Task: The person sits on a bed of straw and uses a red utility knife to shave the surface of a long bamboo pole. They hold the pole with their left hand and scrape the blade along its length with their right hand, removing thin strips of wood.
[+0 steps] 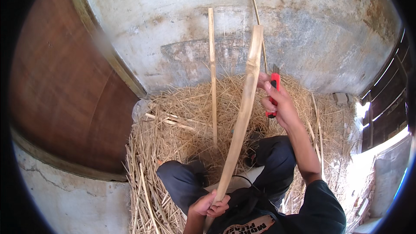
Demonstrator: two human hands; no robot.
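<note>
A long, pale bamboo strip (243,108) slants up from my lap toward the wall, with a node ring in its upper part. Low in the view, my left hand (211,203) is wrapped round its near end. My right hand (278,99) grips a red and black box cutter (274,93) whose blade points up. The fingertips of that hand reach the strip's right side just below the node, or lie right behind it; I cannot tell which. The cutter's blade stands apart from the bamboo.
Bamboo shavings (186,104) cover the floor around my bent legs. One bamboo strip (212,69) stands upright ahead, and a thinner stick (255,4) leans on the stained wall (182,21). Cut strips (149,195) lie at left, near a brown door (73,91). Dark slats (388,95) stand at right.
</note>
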